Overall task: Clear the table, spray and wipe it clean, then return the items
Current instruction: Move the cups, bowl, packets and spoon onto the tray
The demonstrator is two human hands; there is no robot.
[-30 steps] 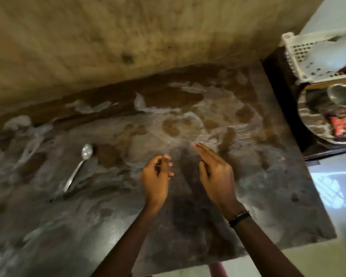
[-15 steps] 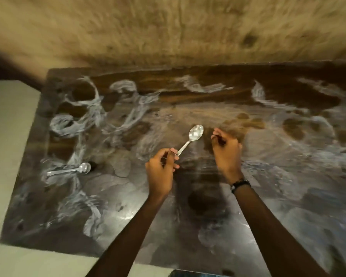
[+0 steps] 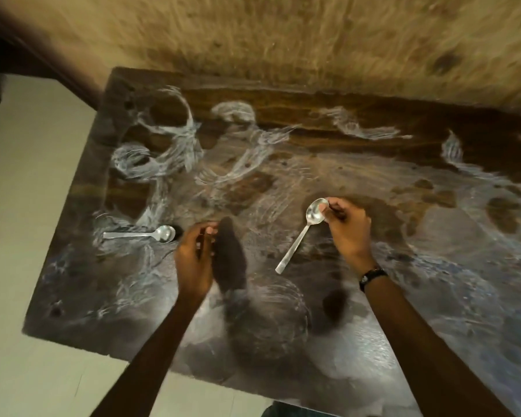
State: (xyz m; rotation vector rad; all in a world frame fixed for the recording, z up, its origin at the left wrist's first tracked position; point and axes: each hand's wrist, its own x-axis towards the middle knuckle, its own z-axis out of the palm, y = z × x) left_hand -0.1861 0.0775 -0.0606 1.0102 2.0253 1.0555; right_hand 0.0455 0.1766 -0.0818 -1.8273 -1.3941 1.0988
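My right grip point(image 3: 345, 227) pinches a spoon point(image 3: 302, 233) by its bowl, handle slanting down-left toward me over the worktop point(image 3: 433, 296). My left grip point(image 3: 194, 260) hangs loosely curled, holding nothing. The second spoon point(image 3: 142, 234) lies flat just left of it, its long axis left-right, bowl nearest my left hand, so that hand is nearer.

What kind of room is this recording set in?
Probably a home kitchen or dining corner: a dark, smeared wooden table against a rough wall, one spoon lying on it and another spoon in the right hand.
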